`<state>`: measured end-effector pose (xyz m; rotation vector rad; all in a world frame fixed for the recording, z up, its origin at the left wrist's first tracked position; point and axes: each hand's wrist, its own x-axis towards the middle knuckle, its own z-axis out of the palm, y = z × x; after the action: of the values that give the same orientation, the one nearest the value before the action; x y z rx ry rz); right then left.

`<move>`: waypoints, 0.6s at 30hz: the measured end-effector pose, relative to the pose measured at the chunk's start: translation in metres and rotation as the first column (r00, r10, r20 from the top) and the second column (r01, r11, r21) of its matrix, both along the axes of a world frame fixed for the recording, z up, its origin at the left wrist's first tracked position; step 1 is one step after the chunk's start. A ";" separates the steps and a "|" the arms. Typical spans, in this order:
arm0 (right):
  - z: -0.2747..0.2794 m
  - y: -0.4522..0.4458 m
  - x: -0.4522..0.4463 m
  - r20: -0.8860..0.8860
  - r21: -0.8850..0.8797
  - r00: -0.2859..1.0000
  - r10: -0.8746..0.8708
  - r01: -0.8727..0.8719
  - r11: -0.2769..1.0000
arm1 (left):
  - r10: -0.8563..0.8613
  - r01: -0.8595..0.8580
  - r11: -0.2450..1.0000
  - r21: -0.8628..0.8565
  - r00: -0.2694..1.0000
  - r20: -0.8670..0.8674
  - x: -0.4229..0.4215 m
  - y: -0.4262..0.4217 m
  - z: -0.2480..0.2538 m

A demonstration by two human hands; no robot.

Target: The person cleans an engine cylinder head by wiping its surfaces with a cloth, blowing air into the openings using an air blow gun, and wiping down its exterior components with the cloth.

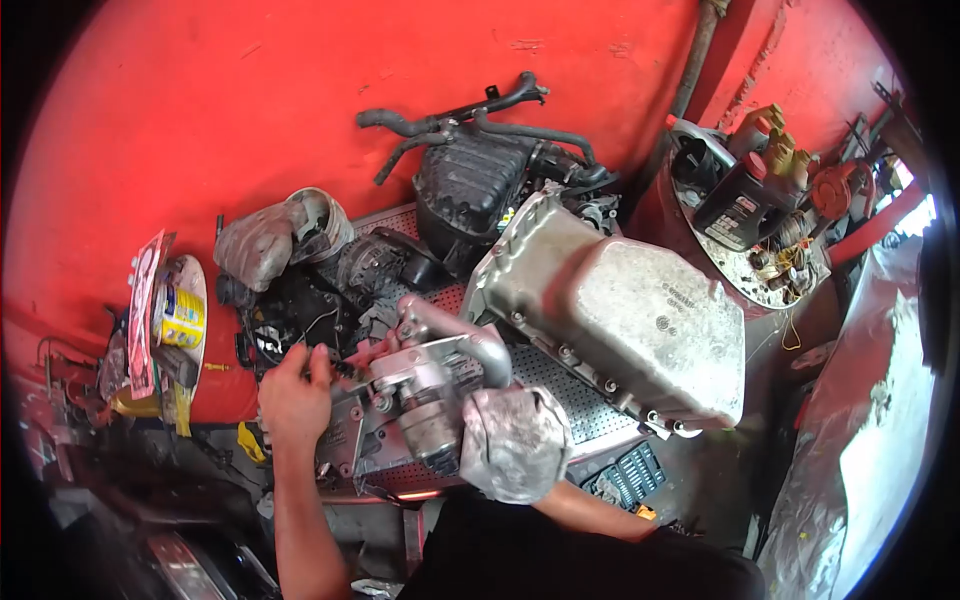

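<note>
My left hand [297, 392] is at the left side of a greasy metal engine assembly [425, 375], with its fingers curled and thumb near the index finger. What it pinches, if anything, is too small to make out. The assembly has a curved silver pipe [485, 350] on top and a cylindrical motor-like part [432, 430] below. A grey, stained rag [515, 445] covers my right hand at the assembly's right side. Its fingers are hidden under the cloth; only the forearm [590, 515] shows.
A large metal oil pan [650, 320] lies right on the perforated red bench [590, 395]. Behind stand a black plastic housing with hoses [470, 175] and a dirty canister [260, 245]. Oil bottles [735, 205] crowd a drum at right. A yellow can [180, 318] stands left; a socket set [637, 475] lies below.
</note>
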<state>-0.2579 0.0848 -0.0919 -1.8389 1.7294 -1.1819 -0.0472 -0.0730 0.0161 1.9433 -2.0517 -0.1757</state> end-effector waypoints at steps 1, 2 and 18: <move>0.016 -0.006 -0.006 -0.007 0.023 1.000 0.010 -0.010 1.000 | 0.006 -0.006 1.000 -0.009 1.000 -0.005 -0.003 0.001 0.003; 0.041 -0.009 -0.013 -0.304 0.290 0.952 -0.028 0.121 0.949 | 0.016 -0.016 1.000 -0.017 1.000 -0.011 -0.004 0.000 0.003; -0.175 0.000 -0.013 0.648 0.216 0.758 0.073 -0.275 0.937 | 0.003 0.003 0.991 -0.132 0.999 0.042 0.007 0.001 -0.011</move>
<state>-0.2710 0.0847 -0.2671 -1.1871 1.2263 -1.1947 -0.0404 -0.0723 0.0056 1.8820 -2.0346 0.0020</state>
